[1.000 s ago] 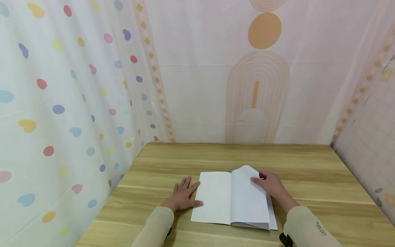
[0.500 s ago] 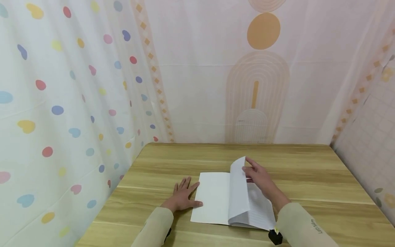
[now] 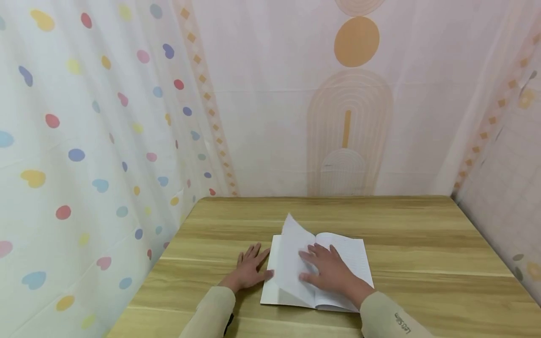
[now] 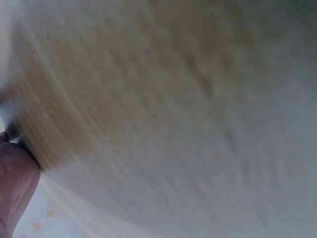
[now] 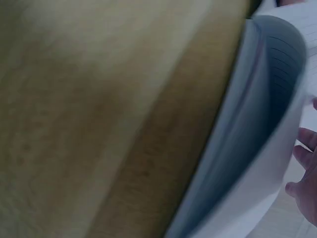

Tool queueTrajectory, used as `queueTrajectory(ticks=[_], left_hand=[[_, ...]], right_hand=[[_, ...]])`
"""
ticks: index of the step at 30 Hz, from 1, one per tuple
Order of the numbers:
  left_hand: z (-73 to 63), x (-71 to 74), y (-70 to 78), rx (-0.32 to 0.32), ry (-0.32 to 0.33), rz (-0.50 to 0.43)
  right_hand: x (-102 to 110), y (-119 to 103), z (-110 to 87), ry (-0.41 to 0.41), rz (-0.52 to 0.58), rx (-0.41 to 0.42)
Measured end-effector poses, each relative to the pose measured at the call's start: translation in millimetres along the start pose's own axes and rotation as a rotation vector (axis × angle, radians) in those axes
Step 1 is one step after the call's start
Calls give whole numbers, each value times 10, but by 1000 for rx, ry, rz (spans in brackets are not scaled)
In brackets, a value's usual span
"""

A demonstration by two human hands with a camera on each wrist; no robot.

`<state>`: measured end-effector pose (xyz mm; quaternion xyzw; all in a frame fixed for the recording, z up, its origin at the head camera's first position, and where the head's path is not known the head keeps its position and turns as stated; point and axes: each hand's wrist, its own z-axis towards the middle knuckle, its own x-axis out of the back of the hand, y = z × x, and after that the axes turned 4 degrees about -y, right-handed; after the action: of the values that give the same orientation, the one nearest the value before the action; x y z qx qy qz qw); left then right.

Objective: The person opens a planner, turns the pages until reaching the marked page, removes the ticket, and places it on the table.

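Observation:
An open notebook with lined white pages lies on the wooden table. A raised leaf leans over its left half, the top corner standing up. My right hand, fingers spread, presses against that leaf near the spine. In the right wrist view, the fingers of my right hand show at the right edge, beside a curved page. My left hand rests spread on the table, its thumb on the notebook's left edge. Only part of the left hand appears in the blurred left wrist view.
The wooden table extends around the notebook on every side. A dotted curtain hangs along the left, and a patterned curtain stands behind the table's far edge. Another curtain borders the right.
My right hand has moved left, turning the leaf from the right side across the spine; its fingers have gone from gripping the edge to spread. The left hand has stayed in place.

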<state>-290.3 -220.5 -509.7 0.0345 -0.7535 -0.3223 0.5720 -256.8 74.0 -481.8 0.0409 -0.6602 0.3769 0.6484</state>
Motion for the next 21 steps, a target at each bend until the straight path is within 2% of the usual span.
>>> queueTrajectory(ticks=[2,6,9,14,21], left_hand=[[2,7,-2,-8,26,-43],[7,22,15,7,55,-135],[0,26,30,23,48,-111],[-18,12,46,29,-5,-8],[-36,-13,56,12,-21,23]], right_hand=[[-39,-6,-21,-39,-80,7],[-81,-10,-43,-73,-133,-3],[-95,-11,-49,-81,-146,-11],[-125,20,-43,-94,-150,-27],[-81,207,-108,-16,-123,-113]])
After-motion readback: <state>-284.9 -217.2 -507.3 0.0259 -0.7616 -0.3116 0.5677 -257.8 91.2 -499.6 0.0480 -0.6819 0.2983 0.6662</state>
